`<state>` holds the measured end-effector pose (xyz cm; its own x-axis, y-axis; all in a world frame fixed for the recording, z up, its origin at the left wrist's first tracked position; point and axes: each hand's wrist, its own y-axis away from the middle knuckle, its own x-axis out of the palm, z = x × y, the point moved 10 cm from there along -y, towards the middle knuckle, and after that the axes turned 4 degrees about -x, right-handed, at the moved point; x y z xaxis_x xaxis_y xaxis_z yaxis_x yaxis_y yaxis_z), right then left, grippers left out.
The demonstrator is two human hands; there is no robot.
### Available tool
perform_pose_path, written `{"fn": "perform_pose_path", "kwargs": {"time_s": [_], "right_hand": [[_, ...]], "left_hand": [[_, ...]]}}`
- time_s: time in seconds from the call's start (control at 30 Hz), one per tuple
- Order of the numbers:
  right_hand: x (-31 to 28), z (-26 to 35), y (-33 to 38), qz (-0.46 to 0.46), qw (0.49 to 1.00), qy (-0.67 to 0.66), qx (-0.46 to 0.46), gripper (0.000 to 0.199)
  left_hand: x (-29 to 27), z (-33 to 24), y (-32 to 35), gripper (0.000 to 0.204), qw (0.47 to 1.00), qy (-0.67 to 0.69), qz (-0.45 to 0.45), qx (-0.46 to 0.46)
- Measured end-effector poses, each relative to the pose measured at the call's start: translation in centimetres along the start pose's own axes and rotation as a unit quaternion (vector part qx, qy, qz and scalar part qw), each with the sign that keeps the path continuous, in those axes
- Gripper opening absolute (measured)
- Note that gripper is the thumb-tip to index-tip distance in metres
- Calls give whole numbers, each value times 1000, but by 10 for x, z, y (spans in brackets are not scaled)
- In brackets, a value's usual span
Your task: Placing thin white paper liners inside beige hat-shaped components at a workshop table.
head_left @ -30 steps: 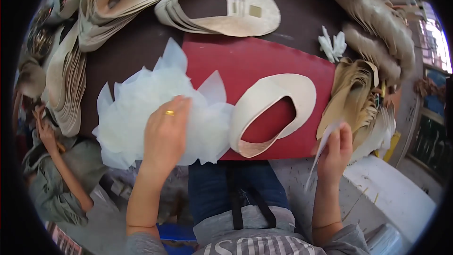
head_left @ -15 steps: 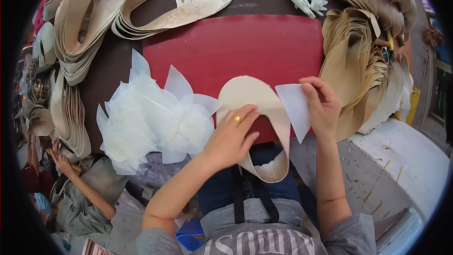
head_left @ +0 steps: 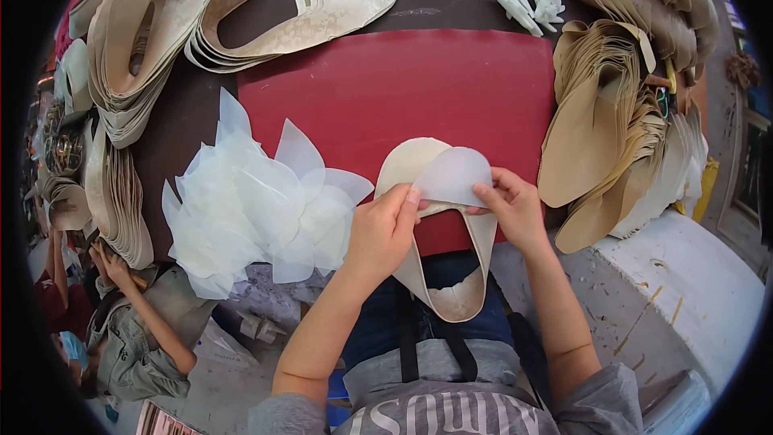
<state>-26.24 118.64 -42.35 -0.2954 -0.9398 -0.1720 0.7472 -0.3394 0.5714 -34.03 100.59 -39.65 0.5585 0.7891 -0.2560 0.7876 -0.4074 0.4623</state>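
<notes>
Both hands [head_left: 451,213] pinching white liner piece [head_left: 452,176], over beige shoe upper [head_left: 439,274]

The scene is lit brightly and evenly by soft daylight, and only faint shadows are cast beneath the hands onto the red mat [head_left: 451,89]. A mild sheen is seen on the translucent white sheets [head_left: 250,209]. Strong fisheye bending is shown toward the rim, where the frame is closed by black corners. The centre is rendered sharp; the worktop's far edges are softened.
</notes>
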Motion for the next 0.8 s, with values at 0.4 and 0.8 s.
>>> {"fn": "perform_pose_path", "kwargs": {"time_s": [0.4,0.8], "right_hand": [[14,25,-1,-86,980,92,-156,15],[23,25,-1,-122,982,139,-49,21]], "left_hand": [[-24,29,36,27,981,-113,-142,-68],[-31,44,38,29,976,-97,-158,-118]]}}
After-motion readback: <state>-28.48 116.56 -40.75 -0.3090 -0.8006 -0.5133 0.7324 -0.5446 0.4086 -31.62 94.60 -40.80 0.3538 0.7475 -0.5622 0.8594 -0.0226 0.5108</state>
